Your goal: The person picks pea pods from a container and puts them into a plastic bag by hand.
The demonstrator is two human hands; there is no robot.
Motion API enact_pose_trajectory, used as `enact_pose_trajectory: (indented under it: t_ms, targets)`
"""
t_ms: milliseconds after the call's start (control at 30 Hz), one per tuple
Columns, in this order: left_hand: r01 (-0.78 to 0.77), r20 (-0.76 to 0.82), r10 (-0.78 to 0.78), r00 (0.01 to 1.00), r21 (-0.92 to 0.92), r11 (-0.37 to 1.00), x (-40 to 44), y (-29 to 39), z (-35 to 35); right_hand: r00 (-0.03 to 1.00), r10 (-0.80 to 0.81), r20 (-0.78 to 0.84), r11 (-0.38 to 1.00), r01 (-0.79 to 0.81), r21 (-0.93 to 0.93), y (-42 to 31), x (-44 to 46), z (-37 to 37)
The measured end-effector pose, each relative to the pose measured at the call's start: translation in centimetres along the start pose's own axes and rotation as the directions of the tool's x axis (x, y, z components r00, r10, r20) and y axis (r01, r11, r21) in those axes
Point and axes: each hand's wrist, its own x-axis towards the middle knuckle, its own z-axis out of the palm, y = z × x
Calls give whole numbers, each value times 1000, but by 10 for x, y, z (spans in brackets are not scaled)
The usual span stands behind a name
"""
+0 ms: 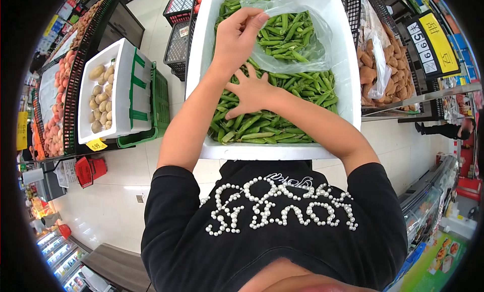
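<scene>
My left hand point(239, 39) is closed in a pinch on the rim of a clear plastic bag point(316, 62). The bag lies over the far part of a white foam box point(197, 50). Pea pods show inside or through the bag; which of the two I cannot tell. Below it, my right hand point(250, 92) rests palm down with its fingers spread on the loose green pea pods point(272, 123) in the same box. Its fingertips point up and left, close under my left wrist.
Potatoes point(102, 98) fill part of another white foam box point(83, 110) on the left, beside a green crate point(160, 98). Brown root vegetables point(385, 65) lie to the right, near a yellow price sign point(437, 40). A person point(446, 129) is at far right.
</scene>
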Motion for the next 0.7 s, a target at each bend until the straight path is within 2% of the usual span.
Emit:
enact_pose_trajectory:
  t_ms: [133,167,267,300,433,533,700]
  targets:
    - [-2,-16,1,1000,-8,1000,1,0,-2,989,-111,98,994,108,30,4,-1,6]
    - [1,-24,-2,1000,-27,1000,2,-1,-2,984,-159,75,987,158,22,10,-7,8]
    - [9,-41,-12,999,-65,998,5,-5,-5,968,-208,137,976,195,102,18,-24,-1]
    - [13,-44,-16,999,-74,997,5,-7,-6,970,-172,169,983,158,93,14,-30,-8]
    - [37,-40,-41,998,-93,995,5,-7,-4,937,-247,246,966,218,138,20,-37,-24]
    - [41,-26,-43,999,-58,997,3,-3,-3,941,-164,295,986,151,67,10,-48,-30]
    - [31,-4,-32,999,-49,998,5,-8,1,963,-173,205,980,147,136,19,-51,-14]
